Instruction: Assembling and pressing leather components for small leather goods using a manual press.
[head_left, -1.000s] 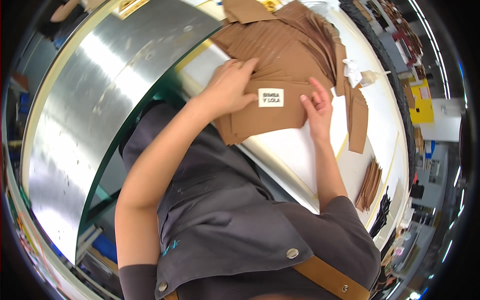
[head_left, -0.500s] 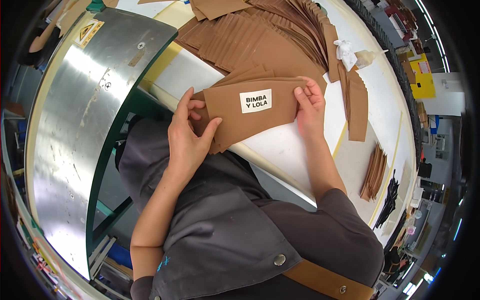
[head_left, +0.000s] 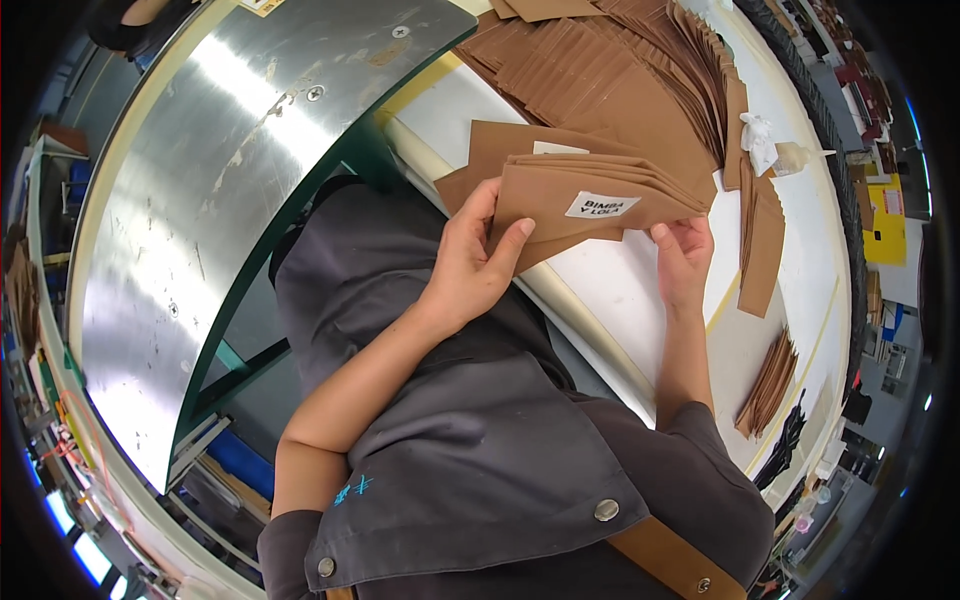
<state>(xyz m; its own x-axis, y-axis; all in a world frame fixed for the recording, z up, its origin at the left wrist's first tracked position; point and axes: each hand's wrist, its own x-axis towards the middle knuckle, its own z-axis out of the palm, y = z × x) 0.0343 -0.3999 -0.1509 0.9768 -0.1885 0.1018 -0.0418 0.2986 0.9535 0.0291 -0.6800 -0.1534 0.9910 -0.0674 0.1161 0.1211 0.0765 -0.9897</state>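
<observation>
A stack of several flat brown panels [head_left: 545, 192], looking like cut leather or fabric, is gripped between my two hands over the table's near edge. Its front panel bears a white printed label [head_left: 602, 205]. My left hand [head_left: 470, 265] pinches the left end, thumb in front and fingers behind. At the lower right corner, my right hand [head_left: 685, 255] holds the stack between thumb and curled fingers. Along the top the layers fan slightly apart. More brown panels [head_left: 492, 145] lie directly behind, with part of another white label [head_left: 558, 149] peeking out; whether I hold those too is unclear.
Many brown panels [head_left: 610, 80] are fanned over the white table [head_left: 600, 295]. At the right lie a strip of overlapped panels [head_left: 762, 240], a smaller brown bundle [head_left: 767, 385], black strips [head_left: 782, 445] and crumpled white material [head_left: 758, 140]. A metal-topped bench [head_left: 240, 150] stands left.
The single labelled panel face in front has become a fanned stack, tilted back, with a second labelled panel showing behind. The view has shifted, so hands and table appear farther right.
</observation>
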